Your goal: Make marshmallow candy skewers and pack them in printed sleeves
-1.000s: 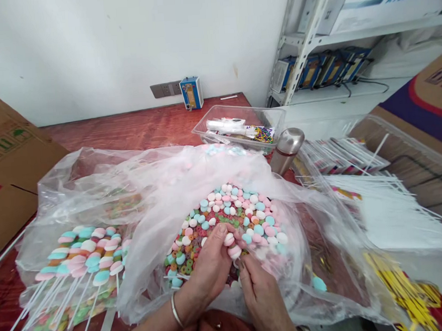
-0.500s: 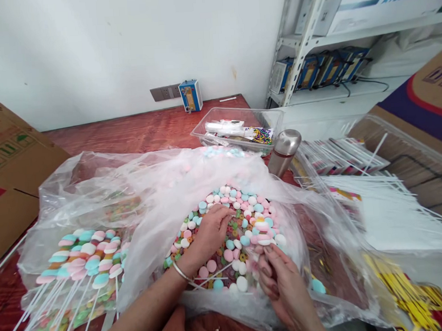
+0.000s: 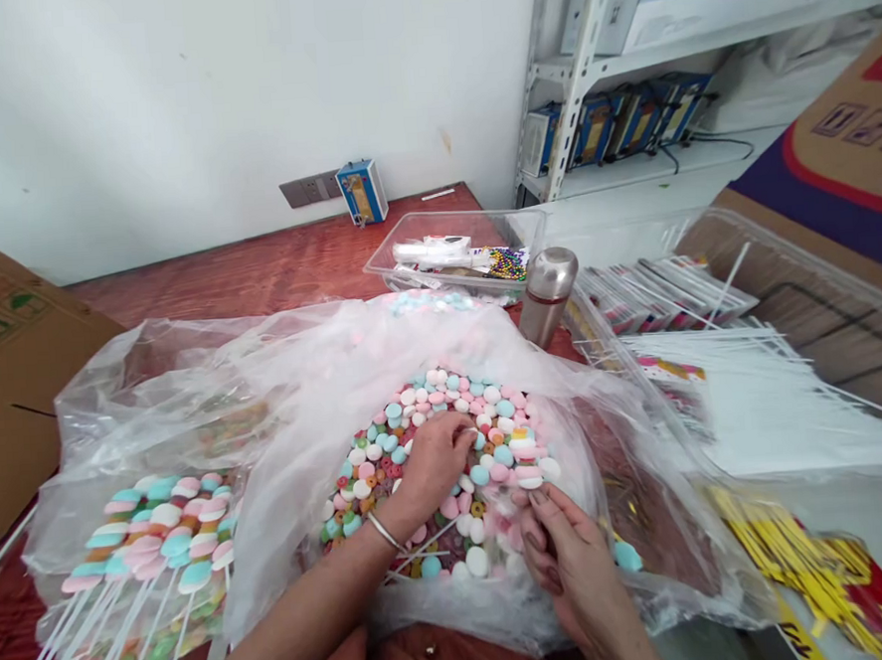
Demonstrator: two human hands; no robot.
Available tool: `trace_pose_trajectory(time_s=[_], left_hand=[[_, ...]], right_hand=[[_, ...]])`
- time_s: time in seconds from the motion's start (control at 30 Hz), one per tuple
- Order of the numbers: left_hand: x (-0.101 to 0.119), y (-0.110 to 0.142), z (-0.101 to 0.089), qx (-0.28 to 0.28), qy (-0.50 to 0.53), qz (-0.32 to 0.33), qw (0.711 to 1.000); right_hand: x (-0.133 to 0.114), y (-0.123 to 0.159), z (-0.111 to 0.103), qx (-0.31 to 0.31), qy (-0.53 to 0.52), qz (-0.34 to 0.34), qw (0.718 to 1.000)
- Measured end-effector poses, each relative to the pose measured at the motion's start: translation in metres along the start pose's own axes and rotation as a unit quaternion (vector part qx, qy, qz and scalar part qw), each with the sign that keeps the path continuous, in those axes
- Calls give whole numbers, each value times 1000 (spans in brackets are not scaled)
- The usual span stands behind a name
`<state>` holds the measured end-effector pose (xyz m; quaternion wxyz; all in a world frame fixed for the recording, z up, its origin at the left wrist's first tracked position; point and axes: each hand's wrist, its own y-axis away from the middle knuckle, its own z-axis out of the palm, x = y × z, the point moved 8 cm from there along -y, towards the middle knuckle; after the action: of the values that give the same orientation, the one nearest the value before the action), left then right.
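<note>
A big clear plastic bag (image 3: 324,377) lies open on the red table (image 3: 258,266), holding a heap of pastel candy discs and small coloured rings (image 3: 446,419). My left hand (image 3: 438,460) rests palm down in the heap, its fingers curled over the candies. My right hand (image 3: 563,552) sits at the heap's near right edge, fingers pinched round a short stack of candies (image 3: 528,459) on a stick. Finished candy skewers (image 3: 155,532) with white sticks lie inside the bag at the left.
A steel flask (image 3: 547,294) stands behind the bag, beside a clear tub (image 3: 455,254) of small items. White sticks (image 3: 759,400) are piled at the right over packaging. Cardboard boxes (image 3: 12,396) flank the left side and a metal shelf (image 3: 619,70) stands at the back right.
My left hand left the stacked candies and reached forward into the heap. My right hand slid right and kept the stack. The view shifted slightly.
</note>
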<state>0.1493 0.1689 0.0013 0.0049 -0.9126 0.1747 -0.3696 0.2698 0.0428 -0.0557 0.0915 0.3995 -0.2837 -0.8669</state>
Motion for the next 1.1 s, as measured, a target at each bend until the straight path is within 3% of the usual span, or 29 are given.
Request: trace_pose_trajectory(time_s=[0.23, 0.37, 0.6, 0.67, 0.77, 0.9, 1.1], left_hand=[[13, 8, 24, -73, -87, 25, 993], [11, -3, 29, -93, -56, 10, 994], [-1, -14, 15, -100, 33, -37, 994], [-4, -6, 11, -116, 141, -89, 979], [4, 11, 7, -127, 325, -143, 926], [17, 27, 3, -134, 397, -162, 894], [13, 36, 9, -151, 468, -202, 847]], right_hand=[[-1, 0, 1, -6, 7, -6, 1000], [0, 0, 5, -19, 15, -8, 1000], [-8, -3, 1, -8, 56, -46, 997], [-19, -6, 2, 12, 96, -91, 991], [-39, -12, 14, 20, 165, -187, 968], [-49, -17, 34, -30, 213, -256, 942], [-45, -15, 35, -50, 295, -281, 912]])
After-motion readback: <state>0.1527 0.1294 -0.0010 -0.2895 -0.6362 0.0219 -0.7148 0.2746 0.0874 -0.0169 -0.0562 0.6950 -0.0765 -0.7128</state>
